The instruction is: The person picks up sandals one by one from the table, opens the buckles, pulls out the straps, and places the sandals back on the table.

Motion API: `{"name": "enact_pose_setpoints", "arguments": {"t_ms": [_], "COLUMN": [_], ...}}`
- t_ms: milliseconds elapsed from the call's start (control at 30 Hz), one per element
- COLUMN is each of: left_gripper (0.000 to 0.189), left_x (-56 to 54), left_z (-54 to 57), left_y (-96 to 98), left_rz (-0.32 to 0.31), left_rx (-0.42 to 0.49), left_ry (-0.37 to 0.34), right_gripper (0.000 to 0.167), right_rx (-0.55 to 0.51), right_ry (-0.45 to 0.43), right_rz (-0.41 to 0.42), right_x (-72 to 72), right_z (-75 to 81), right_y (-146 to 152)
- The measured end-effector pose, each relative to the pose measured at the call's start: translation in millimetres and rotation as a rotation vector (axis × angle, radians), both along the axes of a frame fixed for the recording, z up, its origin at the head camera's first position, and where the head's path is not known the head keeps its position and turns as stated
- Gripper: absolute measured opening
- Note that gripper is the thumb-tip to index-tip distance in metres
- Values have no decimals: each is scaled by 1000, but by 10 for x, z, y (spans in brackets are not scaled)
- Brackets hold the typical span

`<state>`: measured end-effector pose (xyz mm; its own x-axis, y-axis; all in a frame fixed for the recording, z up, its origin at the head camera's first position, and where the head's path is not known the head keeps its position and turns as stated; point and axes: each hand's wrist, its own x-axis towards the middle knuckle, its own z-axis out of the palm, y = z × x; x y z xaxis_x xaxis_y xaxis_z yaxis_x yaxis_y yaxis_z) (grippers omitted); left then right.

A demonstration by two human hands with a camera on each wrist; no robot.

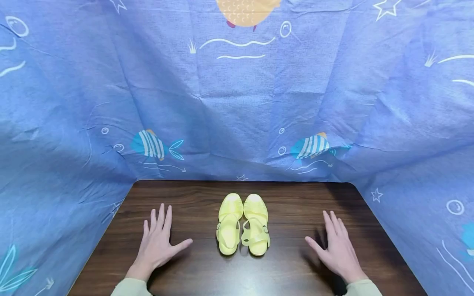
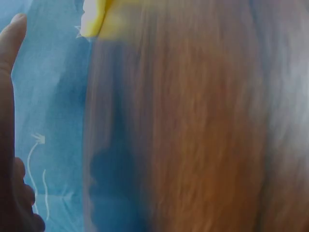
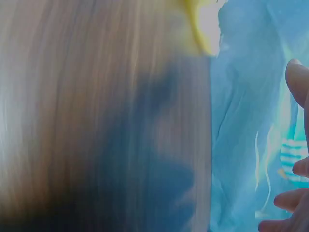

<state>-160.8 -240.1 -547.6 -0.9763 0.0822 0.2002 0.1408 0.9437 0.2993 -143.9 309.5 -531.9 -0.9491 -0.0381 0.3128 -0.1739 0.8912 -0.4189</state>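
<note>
Two pale yellow sandals stand side by side on the dark wooden table, toes toward the far edge. The left sandal [image 1: 230, 230] has its ankle strap looped over the heel part; the right sandal [image 1: 255, 226] has a strap with a small buckle lying across its footbed. My left hand [image 1: 157, 244] is to the left of the pair, fingers spread and straight, thumb toward the sandals. On the other side my right hand [image 1: 335, 246] hovers with straight fingers, casting a shadow on the wood. Neither hand touches a sandal. Both wrist views catch only a yellow sandal edge [image 2: 92, 19].
The dark wood-grain table [image 1: 296, 201] has rounded far corners. A blue cloth [image 1: 237, 102] printed with fish, stars and waves hangs behind it and along both sides. Light sleeves [image 1: 131, 287] show at the wrists.
</note>
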Motion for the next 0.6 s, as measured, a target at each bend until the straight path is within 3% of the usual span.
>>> {"name": "enact_pose_setpoints", "arguments": {"t_ms": [133, 300, 600], "left_gripper": [127, 122, 118], "left_x": [21, 64, 134], "left_z": [-53, -100, -145], "left_y": [76, 225, 504], "left_rz": [-18, -48, -115], "left_rx": [79, 186, 366], "left_ry": [-4, -34, -118], "right_gripper": [98, 90, 83], "right_rx": [-123, -199, -276], "right_ry": [34, 112, 105], "right_rz": [60, 126, 218], "right_x": [68, 160, 291], "right_z": [6, 5, -3], "right_y": [-174, -433, -937]}}
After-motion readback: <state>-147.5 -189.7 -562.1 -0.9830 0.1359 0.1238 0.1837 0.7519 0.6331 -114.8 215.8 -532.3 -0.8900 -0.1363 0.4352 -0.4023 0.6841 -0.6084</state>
